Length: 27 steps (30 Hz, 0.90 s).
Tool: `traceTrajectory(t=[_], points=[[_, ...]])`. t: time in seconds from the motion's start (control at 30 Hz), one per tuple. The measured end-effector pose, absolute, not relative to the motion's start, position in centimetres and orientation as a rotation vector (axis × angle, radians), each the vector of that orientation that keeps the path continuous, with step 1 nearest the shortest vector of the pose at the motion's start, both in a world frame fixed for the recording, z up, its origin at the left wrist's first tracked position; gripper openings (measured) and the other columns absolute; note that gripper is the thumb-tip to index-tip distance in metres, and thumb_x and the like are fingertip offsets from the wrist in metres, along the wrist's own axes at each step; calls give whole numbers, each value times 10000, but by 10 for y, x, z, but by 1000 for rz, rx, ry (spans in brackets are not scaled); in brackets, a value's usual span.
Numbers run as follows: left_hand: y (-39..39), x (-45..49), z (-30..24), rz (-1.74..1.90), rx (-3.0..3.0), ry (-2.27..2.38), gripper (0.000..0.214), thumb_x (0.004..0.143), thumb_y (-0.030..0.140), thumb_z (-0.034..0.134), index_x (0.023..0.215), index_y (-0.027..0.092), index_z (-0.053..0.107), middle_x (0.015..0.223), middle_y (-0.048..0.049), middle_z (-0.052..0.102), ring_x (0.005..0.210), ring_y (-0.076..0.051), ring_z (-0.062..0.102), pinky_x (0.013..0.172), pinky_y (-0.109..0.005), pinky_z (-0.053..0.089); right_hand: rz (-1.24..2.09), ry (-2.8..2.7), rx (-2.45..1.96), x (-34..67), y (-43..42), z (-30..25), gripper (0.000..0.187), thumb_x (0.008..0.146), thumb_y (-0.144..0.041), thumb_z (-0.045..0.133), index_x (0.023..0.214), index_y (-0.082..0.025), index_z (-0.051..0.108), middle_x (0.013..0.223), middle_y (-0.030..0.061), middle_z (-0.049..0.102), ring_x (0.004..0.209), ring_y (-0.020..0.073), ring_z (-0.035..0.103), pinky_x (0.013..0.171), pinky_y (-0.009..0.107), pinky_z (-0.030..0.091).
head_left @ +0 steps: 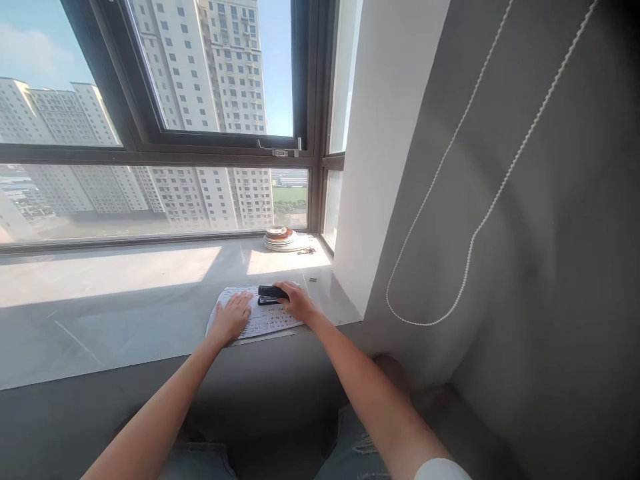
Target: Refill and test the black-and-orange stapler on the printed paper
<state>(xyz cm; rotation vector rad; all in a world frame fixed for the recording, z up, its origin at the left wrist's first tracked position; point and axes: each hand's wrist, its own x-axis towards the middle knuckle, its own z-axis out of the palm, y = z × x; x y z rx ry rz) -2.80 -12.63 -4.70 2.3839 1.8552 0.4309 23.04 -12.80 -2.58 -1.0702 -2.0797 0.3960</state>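
Note:
Sheets of paper (265, 323) covered in writing lie near the front edge of the window sill. My left hand (233, 316) rests flat on their left part, fingers stretched out. A black stapler (271, 292) sits over the paper with its jaw pointing left. My right hand (297, 301) is closed around the stapler's rear end from the right. A dark gap shows between its upper and lower arms. Whether paper lies inside that gap I cannot make out.
A small strip of staples (313, 280) lies on the sill (140, 327) right of the paper. Stacked round plates or lids (280, 239) stand by the window corner. A beaded blind cord (470, 260) hangs in a loop at the right. The window frame (220, 158) bounds the back.

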Motion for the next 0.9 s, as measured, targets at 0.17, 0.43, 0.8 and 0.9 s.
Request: traceTrajectory(t=[0.17,0.43,0.8,0.9], points=[[-127,-26,-50,497,2369,1834,533,1023,355,384,1524,255,534,1649,-145,435,1546,-380,336,1199,-729,211,267,-1699,-1273,280,-149,-32,487,912,-172,550,1389,-257,611,1294,94,679,1175,297,632,1014,458,524],[-126,-21,-53,596,2306,1806,515,1011,421,466,1496,280,568,1654,-120,435,1553,-373,327,1227,-713,168,390,-1728,-1402,356,-167,-41,486,842,-216,621,1323,-224,692,1320,94,714,1232,310,655,1132,516,471],[-128,-17,-55,596,2304,1808,583,996,533,464,1519,282,528,1673,-116,405,1570,-356,284,1246,-683,93,678,-2045,-1237,326,-167,-2,415,914,-412,648,1284,-234,707,1213,77,745,1089,279,689,987,449,528],[-129,-17,-54,569,2309,1811,603,1001,543,445,1538,276,513,1680,-111,392,1574,-364,276,1245,-696,95,606,-2091,-1196,313,-166,11,432,978,-555,586,1241,-234,704,1191,91,728,1069,255,679,951,389,519]])
